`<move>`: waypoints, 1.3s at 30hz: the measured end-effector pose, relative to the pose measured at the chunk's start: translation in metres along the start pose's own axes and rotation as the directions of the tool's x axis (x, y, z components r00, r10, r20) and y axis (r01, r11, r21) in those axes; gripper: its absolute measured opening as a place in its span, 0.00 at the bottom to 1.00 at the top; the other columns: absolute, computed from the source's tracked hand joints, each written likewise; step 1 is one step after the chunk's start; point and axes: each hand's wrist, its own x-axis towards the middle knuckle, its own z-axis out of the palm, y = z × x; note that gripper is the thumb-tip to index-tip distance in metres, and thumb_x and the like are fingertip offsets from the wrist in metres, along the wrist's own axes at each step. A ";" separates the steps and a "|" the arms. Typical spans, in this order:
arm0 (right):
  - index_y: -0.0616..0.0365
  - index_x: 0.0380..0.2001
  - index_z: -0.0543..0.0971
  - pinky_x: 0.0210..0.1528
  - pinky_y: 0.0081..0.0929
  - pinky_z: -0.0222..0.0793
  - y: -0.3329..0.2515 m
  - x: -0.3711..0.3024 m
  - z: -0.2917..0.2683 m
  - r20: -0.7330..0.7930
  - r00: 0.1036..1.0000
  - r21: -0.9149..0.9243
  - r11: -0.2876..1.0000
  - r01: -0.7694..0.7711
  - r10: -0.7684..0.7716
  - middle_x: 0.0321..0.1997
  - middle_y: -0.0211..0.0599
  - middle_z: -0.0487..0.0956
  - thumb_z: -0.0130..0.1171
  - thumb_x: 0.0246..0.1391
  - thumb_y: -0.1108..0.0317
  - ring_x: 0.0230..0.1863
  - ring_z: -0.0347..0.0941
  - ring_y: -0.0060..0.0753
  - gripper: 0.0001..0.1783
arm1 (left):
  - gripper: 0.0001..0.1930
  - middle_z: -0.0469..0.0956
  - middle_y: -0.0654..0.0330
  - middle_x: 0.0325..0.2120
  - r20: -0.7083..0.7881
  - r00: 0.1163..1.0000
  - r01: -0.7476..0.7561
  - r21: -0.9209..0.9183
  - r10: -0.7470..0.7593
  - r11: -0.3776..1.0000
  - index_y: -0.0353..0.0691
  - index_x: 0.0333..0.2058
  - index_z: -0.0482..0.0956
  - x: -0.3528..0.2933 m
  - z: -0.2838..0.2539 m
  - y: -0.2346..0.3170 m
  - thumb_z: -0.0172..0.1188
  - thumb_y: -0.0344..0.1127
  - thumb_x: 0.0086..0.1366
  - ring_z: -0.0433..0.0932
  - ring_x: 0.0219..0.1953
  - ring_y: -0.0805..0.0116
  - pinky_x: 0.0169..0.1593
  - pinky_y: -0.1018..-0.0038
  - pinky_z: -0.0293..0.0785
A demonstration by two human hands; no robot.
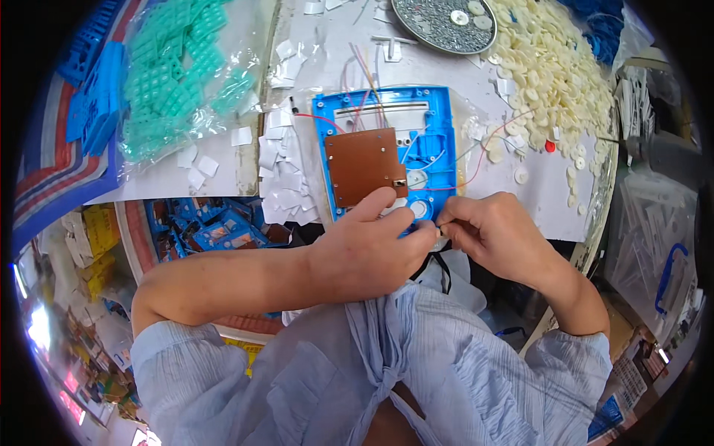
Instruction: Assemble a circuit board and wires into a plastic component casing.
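A blue plastic casing [443, 141] lies at the table's front edge, with a brown circuit board [364, 165] over its left part. Several thin coloured wires trail from its far end and right side. At the casing's near right corner, my left hand [372, 241] has its index finger and thumb close to the board while its other fingers curl inward. My right hand [497, 232] pinches thumb and forefinger together at that same corner, almost touching the left fingertips. Whatever sits between the fingers of both hands is too small or hidden to name.
White paper pieces [281, 186] lie left of the casing. Farther left are teal plastic parts [175, 82] in a clear bag. A round tray of small metal screws [446, 33] stands at the back, beside a heap of cream discs [547, 82]. Blue assemblies [223, 227] fill a space below left.
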 end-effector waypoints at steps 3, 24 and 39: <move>0.53 0.34 0.82 0.29 0.47 0.73 -0.004 0.001 -0.002 0.028 0.999 -0.040 0.999 0.021 -0.019 0.22 0.46 0.80 0.62 0.56 0.72 0.25 0.79 0.55 0.03 | 0.16 0.76 0.66 0.40 0.012 0.999 -0.037 0.019 0.037 0.999 0.42 0.45 0.88 -0.001 -0.001 -0.003 0.64 0.35 0.58 0.72 0.38 0.68 0.48 0.64 0.68; 0.55 0.39 0.83 0.27 0.36 0.76 -0.042 -0.011 -0.046 0.176 0.876 -0.032 0.887 0.461 -0.449 0.29 0.35 0.79 0.69 0.52 0.66 0.29 0.81 0.41 0.11 | 0.21 0.80 0.61 0.47 -0.120 0.972 0.167 -0.257 -0.202 0.952 0.43 0.49 0.81 0.011 -0.002 -0.004 0.69 0.34 0.55 0.77 0.43 0.65 0.50 0.62 0.67; 0.57 0.32 0.78 0.27 0.31 0.76 -0.024 0.061 -0.020 -0.032 0.903 -0.711 0.645 0.280 -0.428 0.30 0.31 0.77 0.64 0.42 0.69 0.32 0.80 0.33 0.11 | 0.13 0.82 0.62 0.40 -0.264 0.953 0.058 -0.326 -0.150 0.944 0.42 0.39 0.82 -0.017 0.007 -0.006 0.69 0.32 0.54 0.78 0.38 0.67 0.47 0.64 0.71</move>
